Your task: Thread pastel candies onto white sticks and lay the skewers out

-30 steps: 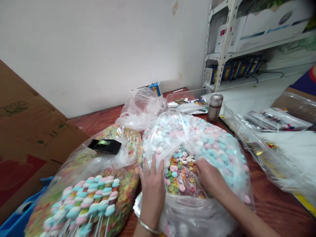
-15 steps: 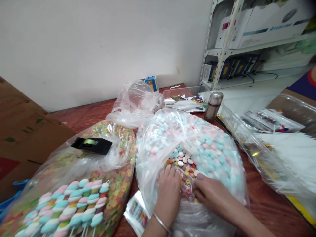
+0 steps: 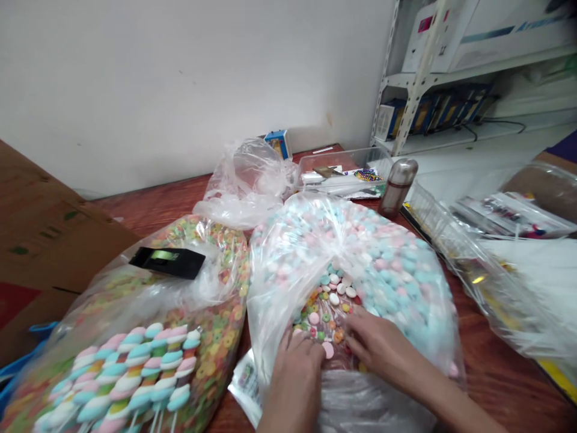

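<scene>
Left hand (image 3: 295, 376): we are pressing the fingers together at the mouth of the clear plastic bag (image 3: 396, 258).
Right hand (image 3: 378, 349): we are spreading the fingers over the pastel candies (image 3: 329, 325).

My left hand (image 3: 295, 379) and right hand (image 3: 383, 349) have room only inside the mouth of the marshmallow bag (image 3: 360, 252). The candy skewer bag (image 3: 135, 343) blocks my left, pressed against it; on my right, a strip of desk (image 3: 505, 373) runs beside the plastic bag (image 3: 496, 294).
</scene>
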Demonstrator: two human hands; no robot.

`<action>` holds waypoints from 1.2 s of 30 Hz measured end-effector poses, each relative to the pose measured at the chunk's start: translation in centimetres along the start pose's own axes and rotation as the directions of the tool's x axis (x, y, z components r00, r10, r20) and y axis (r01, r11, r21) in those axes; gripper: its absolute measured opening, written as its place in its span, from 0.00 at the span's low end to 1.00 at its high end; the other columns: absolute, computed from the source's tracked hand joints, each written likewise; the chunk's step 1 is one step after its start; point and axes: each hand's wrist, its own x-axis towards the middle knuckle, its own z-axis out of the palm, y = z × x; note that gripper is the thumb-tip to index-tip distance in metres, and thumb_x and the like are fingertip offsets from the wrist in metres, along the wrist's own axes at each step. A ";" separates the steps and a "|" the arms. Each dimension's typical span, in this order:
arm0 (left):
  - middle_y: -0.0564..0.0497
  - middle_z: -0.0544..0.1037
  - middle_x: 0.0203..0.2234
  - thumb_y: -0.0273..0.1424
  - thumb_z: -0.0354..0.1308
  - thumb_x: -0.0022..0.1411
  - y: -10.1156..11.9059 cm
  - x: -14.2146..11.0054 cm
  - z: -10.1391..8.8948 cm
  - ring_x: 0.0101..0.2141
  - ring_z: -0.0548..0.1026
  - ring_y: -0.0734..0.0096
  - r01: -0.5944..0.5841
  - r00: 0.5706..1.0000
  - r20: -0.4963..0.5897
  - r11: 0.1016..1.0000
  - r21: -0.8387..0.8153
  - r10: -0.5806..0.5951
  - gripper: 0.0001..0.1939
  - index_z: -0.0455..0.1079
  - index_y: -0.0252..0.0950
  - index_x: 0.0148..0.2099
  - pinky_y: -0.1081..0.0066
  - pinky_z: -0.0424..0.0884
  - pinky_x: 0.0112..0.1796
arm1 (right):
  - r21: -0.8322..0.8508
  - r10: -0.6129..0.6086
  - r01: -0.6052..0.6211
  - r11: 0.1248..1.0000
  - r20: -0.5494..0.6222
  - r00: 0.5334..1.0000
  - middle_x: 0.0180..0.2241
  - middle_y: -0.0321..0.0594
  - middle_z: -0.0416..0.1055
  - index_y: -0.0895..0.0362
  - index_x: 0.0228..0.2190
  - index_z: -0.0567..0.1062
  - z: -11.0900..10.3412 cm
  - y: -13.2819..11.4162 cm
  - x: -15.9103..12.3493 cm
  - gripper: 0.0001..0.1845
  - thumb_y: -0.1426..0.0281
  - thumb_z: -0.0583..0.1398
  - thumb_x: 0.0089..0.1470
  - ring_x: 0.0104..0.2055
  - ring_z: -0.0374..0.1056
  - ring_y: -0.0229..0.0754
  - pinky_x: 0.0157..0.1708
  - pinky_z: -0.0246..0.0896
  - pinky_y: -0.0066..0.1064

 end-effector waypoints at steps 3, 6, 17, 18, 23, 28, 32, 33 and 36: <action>0.50 0.75 0.34 0.22 0.49 0.64 0.4 0.3 -0.4 0.39 0.72 0.63 0.072 0.996 -0.049 0.994 -0.083 -0.077 0.11 0.70 0.41 0.36 0.54 0.60 0.56 | 0.357 0.074 -0.080 0.930 0.032 0.997 0.27 0.31 0.68 0.54 0.27 0.66 -0.5 0.7 -2.3 0.06 0.71 0.54 0.57 0.30 0.64 0.37 0.29 0.55 0.26; 0.47 0.74 0.44 0.21 0.48 0.63 1.3 2.4 -0.8 0.46 0.71 0.61 0.108 0.990 -0.070 0.984 -0.141 -0.119 0.14 0.70 0.41 0.44 0.60 0.67 0.49 | 0.766 0.140 -0.201 0.610 0.146 0.979 0.23 0.29 0.65 0.53 0.33 0.65 -0.8 1.5 -3.2 0.05 0.66 0.52 0.59 0.21 0.58 0.35 0.21 0.53 0.26; 0.45 0.72 0.45 0.26 0.47 0.67 2.4 7.2 1.8 0.48 0.67 0.58 -0.018 1.000 0.013 0.989 0.146 0.016 0.11 0.69 0.37 0.46 0.58 0.64 0.49 | 0.259 0.250 -0.201 0.945 -0.172 0.953 0.34 0.40 0.72 0.54 0.34 0.73 0.0 1.7 -0.2 0.12 0.65 0.51 0.59 0.37 0.67 0.45 0.37 0.56 0.33; 0.45 0.72 0.44 0.27 0.47 0.67 2.4 7.0 1.8 0.46 0.67 0.58 0.002 1.000 0.018 0.987 0.160 -0.005 0.10 0.70 0.37 0.45 0.58 0.64 0.48 | 0.213 0.246 -0.206 0.955 -0.181 0.952 0.35 0.42 0.72 0.54 0.33 0.73 0.2 1.4 0.2 0.12 0.67 0.51 0.59 0.37 0.67 0.46 0.37 0.55 0.33; 0.46 0.73 0.39 0.26 0.49 0.66 2.1 5.1 1.2 0.41 0.67 0.56 0.094 0.993 0.045 0.976 0.198 -0.105 0.09 0.70 0.36 0.41 0.56 0.64 0.44 | 0.095 0.195 -0.181 0.979 -0.164 0.967 0.32 0.41 0.70 0.54 0.28 0.71 0.2 0.9 0.3 0.07 0.73 0.53 0.55 0.33 0.65 0.43 0.32 0.50 0.30; 0.49 0.72 0.39 0.27 0.51 0.65 2.4 4.2 0.7 0.42 0.67 0.60 0.080 0.997 0.019 0.996 0.042 -0.081 0.06 0.69 0.38 0.39 0.58 0.63 0.46 | 0.481 0.220 -0.205 0.852 0.025 0.975 0.21 0.30 0.60 0.54 0.25 0.65 -1.1 2.4 -3.6 0.11 0.63 0.58 0.55 0.24 0.57 0.35 0.25 0.49 0.26; 0.49 0.72 0.42 0.27 0.52 0.65 3.8 5.4 1.3 0.44 0.67 0.61 -0.017 1.000 0.022 0.999 -0.042 0.018 0.08 0.68 0.38 0.45 0.60 0.63 0.48 | 0.827 0.284 -0.289 0.483 0.164 0.945 0.24 0.30 0.63 0.53 0.30 0.62 -1.6 2.7 -4.7 0.19 0.51 0.47 0.61 0.18 0.49 0.32 0.16 0.41 0.25; 0.49 0.72 0.43 0.26 0.52 0.65 4.1 5.7 1.5 0.44 0.67 0.61 -0.048 0.998 0.033 0.998 -0.046 0.050 0.09 0.68 0.38 0.46 0.60 0.64 0.48 | 0.785 0.321 -0.282 0.552 0.113 0.940 0.24 0.31 0.65 0.53 0.30 0.62 -1.6 2.6 -4.3 0.20 0.52 0.44 0.62 0.18 0.51 0.32 0.16 0.43 0.25; 0.48 0.73 0.43 0.26 0.51 0.66 4.7 5.9 2.2 0.45 0.68 0.60 -0.095 0.993 0.072 0.995 -0.010 0.096 0.10 0.69 0.37 0.47 0.59 0.64 0.48 | 0.440 0.342 -0.266 0.857 -0.101 0.934 0.23 0.34 0.66 0.53 0.25 0.63 -1.5 2.3 -2.0 0.19 0.56 0.45 0.62 0.25 0.62 0.38 0.24 0.53 0.26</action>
